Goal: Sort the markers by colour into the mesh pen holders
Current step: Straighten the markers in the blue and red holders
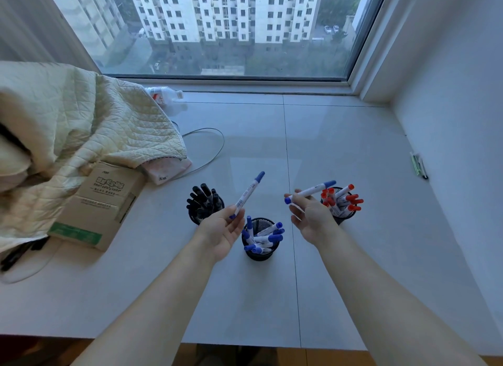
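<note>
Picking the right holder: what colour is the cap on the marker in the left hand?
Blue, clearest in the head view: the marker in the left hand.

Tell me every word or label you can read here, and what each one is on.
"Smart safety socket": cardboard box, below larger characters too blurred to read.
Fabric tag under the quilt: characters too small to read.
Bottle label: red marks, unreadable.
Marker in the left hand and marker in the right hand: barrel print too small.

L hand palm-up at frame centre, fingers pinching; R hand beside it, palm-left, fingers pinching; both forearms extended.
</note>
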